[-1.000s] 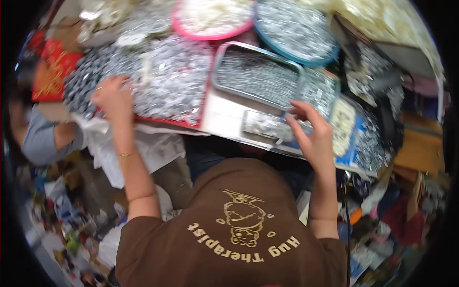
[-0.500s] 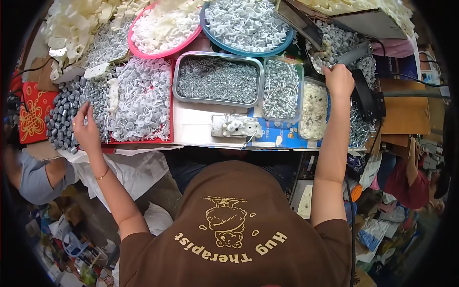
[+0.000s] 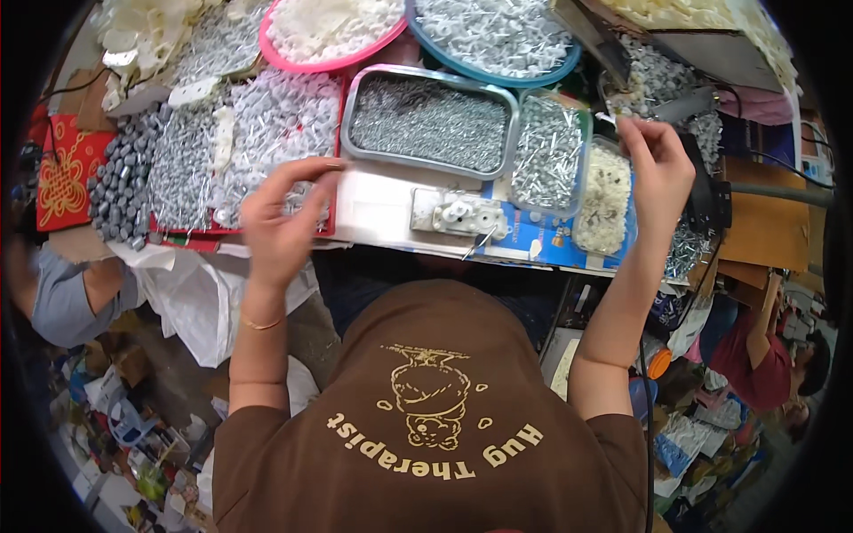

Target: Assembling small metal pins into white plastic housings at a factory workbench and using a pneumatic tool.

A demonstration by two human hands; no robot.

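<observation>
I see my left hand (image 3: 283,222) raised above the near edge of the workbench, forearm rising straight from the lower part of the view, a thin bracelet (image 3: 260,325) at the wrist. The fingers curl forward with the thumb stretched out opposite them — a loose, open claw with a gap between thumb and fingertips, and I can make out nothing held in it. It hovers over the heap of small white and silver parts (image 3: 267,133) piled on a red tray (image 3: 191,238), just left of the white fixture block (image 3: 459,213) that sits on the pale board in front of me.

My right hand (image 3: 656,169) is lifted higher and further out, the arm running up at a slant from the elbow. Its fingertips are pinched together near the top of the hand on something tiny and pale — too small for me to tell what it is. That hand sits just beside the clear tub of white pieces (image 3: 604,200) and the clear tub of shiny metal bits (image 3: 548,151), with a dark machine arm (image 3: 684,107) close behind the fingers.

Further back stand a grey metal tray of fine screws (image 3: 426,120), a pink bowl (image 3: 324,31) of white parts and a teal bowl (image 3: 493,35) of silver ones. At the left, dark grey cylindrical pieces (image 3: 120,182) lie in a heap beside a red patterned packet (image 3: 64,173). Another person's grey sleeve (image 3: 62,298) shows at the left edge.
</observation>
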